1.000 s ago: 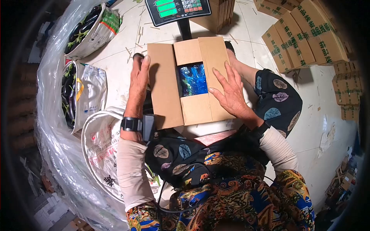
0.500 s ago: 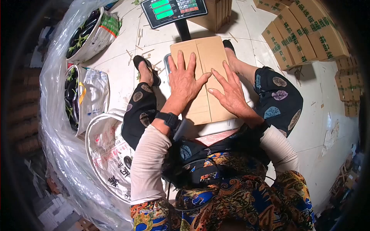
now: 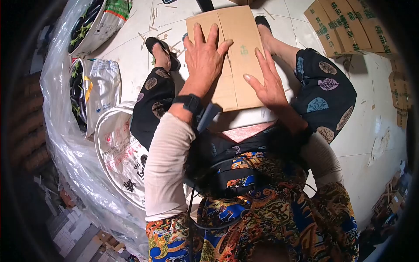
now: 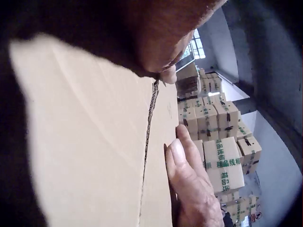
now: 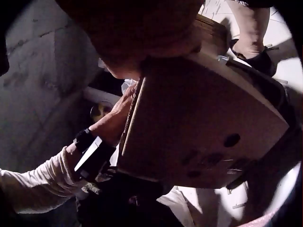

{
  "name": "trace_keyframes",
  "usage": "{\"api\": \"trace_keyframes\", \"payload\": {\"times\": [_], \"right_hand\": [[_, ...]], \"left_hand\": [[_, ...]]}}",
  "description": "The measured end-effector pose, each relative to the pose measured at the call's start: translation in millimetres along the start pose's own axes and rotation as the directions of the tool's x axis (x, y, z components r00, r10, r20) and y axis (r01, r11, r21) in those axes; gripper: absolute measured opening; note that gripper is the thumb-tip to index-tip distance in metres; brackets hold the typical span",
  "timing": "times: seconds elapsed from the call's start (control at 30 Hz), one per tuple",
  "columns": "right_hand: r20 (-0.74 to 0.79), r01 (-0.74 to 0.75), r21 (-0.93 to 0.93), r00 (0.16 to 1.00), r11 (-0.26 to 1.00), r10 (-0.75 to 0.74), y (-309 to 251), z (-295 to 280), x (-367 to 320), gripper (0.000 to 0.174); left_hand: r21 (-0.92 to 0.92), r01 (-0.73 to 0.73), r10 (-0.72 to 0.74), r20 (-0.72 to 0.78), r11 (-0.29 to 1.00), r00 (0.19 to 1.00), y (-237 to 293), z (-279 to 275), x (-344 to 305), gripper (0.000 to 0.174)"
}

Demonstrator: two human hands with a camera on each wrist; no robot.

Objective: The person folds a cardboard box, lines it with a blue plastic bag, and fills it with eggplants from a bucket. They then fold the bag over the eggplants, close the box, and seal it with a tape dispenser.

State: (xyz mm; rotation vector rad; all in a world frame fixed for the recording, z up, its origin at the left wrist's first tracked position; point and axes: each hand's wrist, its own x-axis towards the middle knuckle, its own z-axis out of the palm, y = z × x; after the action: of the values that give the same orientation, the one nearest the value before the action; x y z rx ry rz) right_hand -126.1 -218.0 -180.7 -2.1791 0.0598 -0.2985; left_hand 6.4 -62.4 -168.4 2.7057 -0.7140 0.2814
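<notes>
A cardboard carton (image 3: pixel 238 94) rests on the scale's platform between the person's legs, its two top flaps folded down and meeting along a seam. Spread fingers of the left hand (image 3: pixel 203 65) press flat on the left flap, the thumb reaching to the seam. At the carton's right edge is the right hand (image 3: pixel 271 87), fingers extended along the side and thumb near the top edge. From the left wrist, the seam runs past that right hand (image 4: pixel 191 184). The right wrist view shows the carton's shaded side wall (image 5: pixel 203 123) with round holes. What lies inside is hidden.
Sacks of eggplants (image 3: pixel 78 98) line the left beside plastic sheeting (image 3: pixel 56 118). A round white bag (image 3: pixel 118 153) stands by the left knee. Stacked printed cartons (image 3: pixel 345 26) fill the upper right. The scale's post (image 3: pixel 204 4) rises behind the carton.
The left hand has moved from the raised left flap onto the carton's top, and that flap is now folded down. The blue contents are covered. The right hand has slid to the right edge.
</notes>
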Motion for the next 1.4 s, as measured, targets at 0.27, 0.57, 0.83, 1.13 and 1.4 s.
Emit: {"api": "trace_keyframes", "payload": {"times": [0.27,0.57,0.83,1.13,1.4], "right_hand": [[0.053,-0.069,-0.189,0.995,0.980,0.081,27,6,43,0.077],[0.265,0.149,-0.162,0.959,0.975,-0.103,-31,-138,25,0.051],[-0.007,-0.553,0.081,0.832,0.829,0.555,99,-266,-54,0.040],[0.186,-0.862,0.228,0.495,0.453,0.849,220,-223,-164,0.025],[-0.117,-0.766,-0.174,0.641,0.619,0.759,248,-170,-159,0.051]], "left_hand": [[0.251,-0.179,0.211,-0.108,0.951,0.972,-32,43,49,0.047],[0.241,-0.254,0.283,-0.092,0.937,0.955,-38,45,56,0.047],[0.100,-0.274,0.276,-0.013,0.957,0.961,-53,72,76,0.040],[0.045,-0.302,0.298,0.079,0.952,0.951,-48,61,92,0.040],[0.066,-0.356,0.341,0.167,0.932,0.925,-44,22,88,0.060]]}}
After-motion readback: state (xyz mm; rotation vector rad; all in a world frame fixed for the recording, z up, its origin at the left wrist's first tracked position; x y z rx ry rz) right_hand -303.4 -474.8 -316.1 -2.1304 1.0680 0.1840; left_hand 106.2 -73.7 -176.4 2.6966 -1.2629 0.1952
